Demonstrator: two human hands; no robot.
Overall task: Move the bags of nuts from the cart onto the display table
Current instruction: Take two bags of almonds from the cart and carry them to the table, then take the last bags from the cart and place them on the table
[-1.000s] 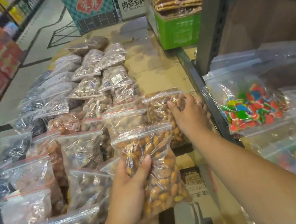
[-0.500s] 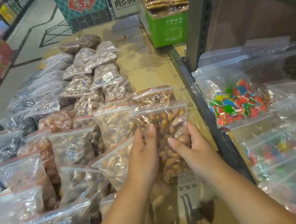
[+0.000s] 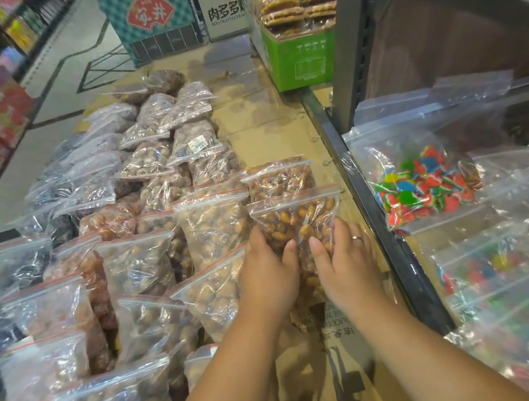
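Left hand (image 3: 268,276) and right hand (image 3: 344,267) tight around nut bag (image 3: 296,214), lengthwise away, zip end far.

"肉多多", seemingly, on white box (image 3: 223,16)

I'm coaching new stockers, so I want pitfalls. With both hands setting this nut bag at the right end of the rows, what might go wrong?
1. The nut bag, gripped by the left hand and right hand, sits near the dark rail; it might slide against it.
2. Pushed forward, it may shove the bag behind out of line.
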